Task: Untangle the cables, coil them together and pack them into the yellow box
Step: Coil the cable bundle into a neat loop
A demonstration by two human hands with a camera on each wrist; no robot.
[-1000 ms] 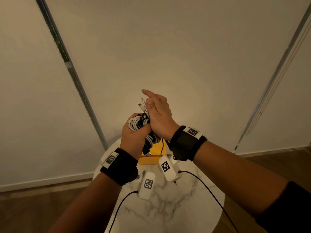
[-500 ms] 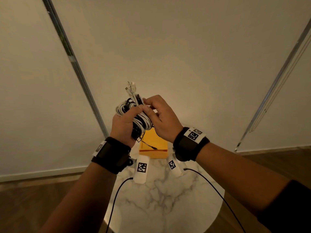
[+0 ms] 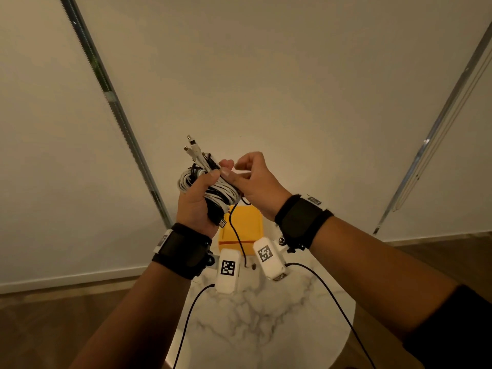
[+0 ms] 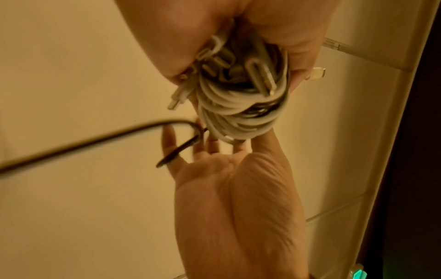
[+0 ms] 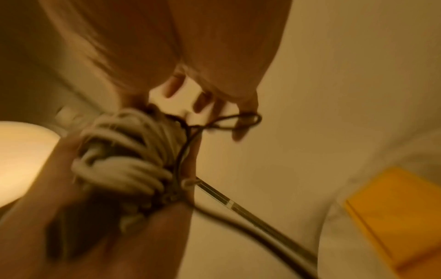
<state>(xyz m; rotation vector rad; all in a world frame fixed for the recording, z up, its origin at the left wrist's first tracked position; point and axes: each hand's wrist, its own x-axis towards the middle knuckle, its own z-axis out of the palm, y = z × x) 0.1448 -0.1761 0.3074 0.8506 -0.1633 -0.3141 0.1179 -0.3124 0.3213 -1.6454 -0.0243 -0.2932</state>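
My left hand (image 3: 198, 198) grips a coil of white and black cables (image 3: 215, 194) held up over the table, with several connector ends (image 3: 192, 146) sticking out of its top. My right hand (image 3: 249, 178) is close against the coil's right side, fingers curled, pinching a thin black cable (image 3: 237, 235) that hangs down toward the table. In the right wrist view that black cable (image 5: 241, 118) loops round a fingertip beside the coil (image 5: 126, 151). In the left wrist view the coil (image 4: 238, 105) sits in my left hand's grasp. The yellow box (image 3: 246, 227) stands on the table below and behind my hands.
A round white marble table (image 3: 266, 315) is under my forearms, with wooden floor (image 3: 80, 315) around it. Plain wall panels with slanted metal rails (image 3: 111, 102) stand behind. Black wires (image 3: 332, 302) trail from the wrist cameras over the table.
Both hands have risen with the coil. My right hand has come off the coil's top to its right side and drawn out a black cable, which now hangs lower.
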